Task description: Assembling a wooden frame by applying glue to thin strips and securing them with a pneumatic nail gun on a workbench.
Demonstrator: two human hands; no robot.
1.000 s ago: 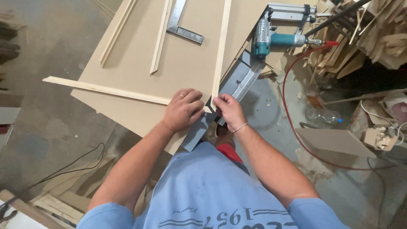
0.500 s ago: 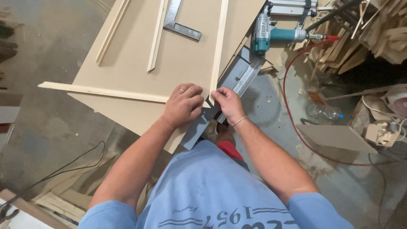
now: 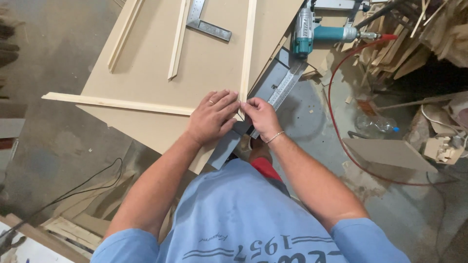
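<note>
Head view, looking down on a large tan board used as work surface.

Left hand flat, palm down, fingers spread over the near corner of the board, pressing where two thin wooden strips meet. No closed grasp – a downward hold only. Ring on one finger.

Right hand just beside it at the board's near right edge, fingertips pinched on the near end of the upright strip; whether thumb closes under it cannot be told.

Upright strip: long axis runs away from the hands toward the far edge, along the right side of the board. Cross strip: long axis runs left from the hands along the near edge, its end past the left corner. Both ends converge under the two hands – joint lies directly at the fingertips, left hand covering more of it, right hand nearer the upright strip's end.

Below the right edge: grey panel with metal ruler lying on it, touching the right hand's fingers.

Elsewhere on the board: steel square at far edge, two loose strips left of it. Teal nail gun off the far right corner, red hose trailing down to the floor. Scrap wood pile at right.
</note>
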